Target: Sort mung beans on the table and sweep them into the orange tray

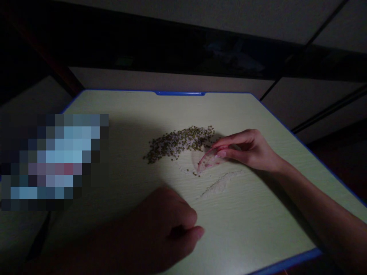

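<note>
My right hand (250, 151) pinches a clear curved plastic piece with a reddish rim (210, 160) between thumb and fingers. Its lower edge meets the tabletop beside a few loose green beans. Left of it spreads a long heap of small green beans mixed with white grains (180, 142). Nearer to me lies a thin ridge of whitish grains (219, 184), apart from the heap. My left hand (172, 221), in deep shadow, is closed in a loose fist over the near part of the table, with the thumb pointing right. Nothing shows in its fingers.
The pale table (129, 105) has a blue edge and a blue grip (180, 93) at its far side. Behind it stands a light cabinet front (321, 103) with a dark band. A pixelated bluish patch (64, 149) covers the left side.
</note>
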`<state>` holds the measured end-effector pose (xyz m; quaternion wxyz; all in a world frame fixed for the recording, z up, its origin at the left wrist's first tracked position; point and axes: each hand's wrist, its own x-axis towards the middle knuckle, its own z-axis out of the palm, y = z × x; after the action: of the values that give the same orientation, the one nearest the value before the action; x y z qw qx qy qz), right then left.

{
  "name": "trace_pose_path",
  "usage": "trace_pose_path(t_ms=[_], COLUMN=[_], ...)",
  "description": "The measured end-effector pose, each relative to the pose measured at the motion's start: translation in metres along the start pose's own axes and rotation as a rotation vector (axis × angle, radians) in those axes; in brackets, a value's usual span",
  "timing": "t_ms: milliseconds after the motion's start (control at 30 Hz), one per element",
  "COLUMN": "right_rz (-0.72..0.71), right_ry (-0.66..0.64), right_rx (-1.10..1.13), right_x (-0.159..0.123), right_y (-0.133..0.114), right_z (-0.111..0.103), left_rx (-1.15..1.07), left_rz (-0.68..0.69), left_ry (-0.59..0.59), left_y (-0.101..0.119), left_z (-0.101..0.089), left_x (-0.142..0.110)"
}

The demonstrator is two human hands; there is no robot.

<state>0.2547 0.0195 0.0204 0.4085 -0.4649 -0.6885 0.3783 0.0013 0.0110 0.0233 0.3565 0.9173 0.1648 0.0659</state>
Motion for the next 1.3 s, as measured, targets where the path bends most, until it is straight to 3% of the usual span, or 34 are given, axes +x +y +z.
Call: trace_pose_path(t_ms=[567,1300], right_rz=[0.058,0.017], right_ry=[-0.065,0.096], right_rx=[0.051,-0.099], right_x=[-0.0041,-0.0009], right_y=[-0.0050,-0.0004], right_z=[0.0004,0.0022], left_rx=[-0.020,-0.028], left_rz=[0.001,0.002], left_ry=[0.000,0.007], left_y=[-0.0036,-0.0018], left_z=[0.0045,0.0039], left_x=[-0.0010,-0.0022])
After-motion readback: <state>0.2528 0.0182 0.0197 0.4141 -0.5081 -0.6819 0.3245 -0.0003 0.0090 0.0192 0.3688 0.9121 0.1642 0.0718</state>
